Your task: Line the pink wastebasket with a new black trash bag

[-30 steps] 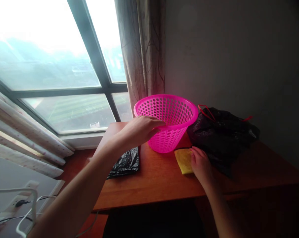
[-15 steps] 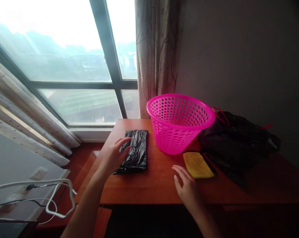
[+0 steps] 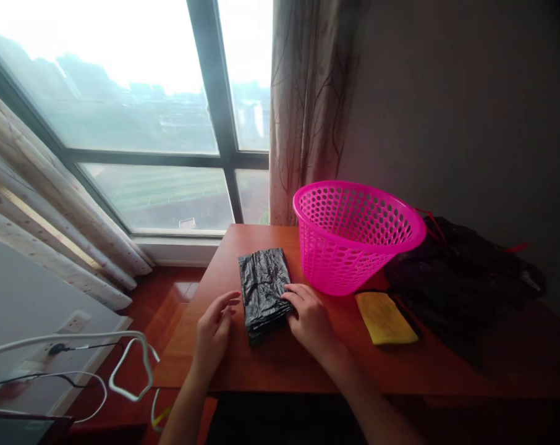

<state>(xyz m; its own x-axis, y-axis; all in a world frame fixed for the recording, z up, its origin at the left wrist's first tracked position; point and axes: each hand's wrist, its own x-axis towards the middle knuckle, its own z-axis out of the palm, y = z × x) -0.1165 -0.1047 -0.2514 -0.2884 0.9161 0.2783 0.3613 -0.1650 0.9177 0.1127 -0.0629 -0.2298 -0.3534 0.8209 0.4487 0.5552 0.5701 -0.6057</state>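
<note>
A folded stack of black garbage bags (image 3: 264, 287), thin and crinkled, lies on the wooden table at a slight tilt. The fingertips of my right hand (image 3: 310, 321) grip its right edge near the lower corner. To the left of the stack is my left hand (image 3: 215, 327), loosely curled with thumb and fingers apart and nothing in it; its fingertips come close to the left edge, and whether they touch it I cannot tell. Behind my right hand stands a bright pink plastic basket (image 3: 326, 259) with holes in its wall, upright.
A yellow pouch or cloth with dark edging (image 3: 386, 318) lies to the right of my right hand. Beyond it, a black plastic bag with red ties (image 3: 475, 284) spreads over the table. A window, curtains (image 3: 308, 123) and white cables (image 3: 145, 364) surround the table (image 3: 243, 371).
My right hand has moved left onto the garbage bags' right edge. My left hand has come off the top of the stack to its left side. The stack has turned slightly.
</note>
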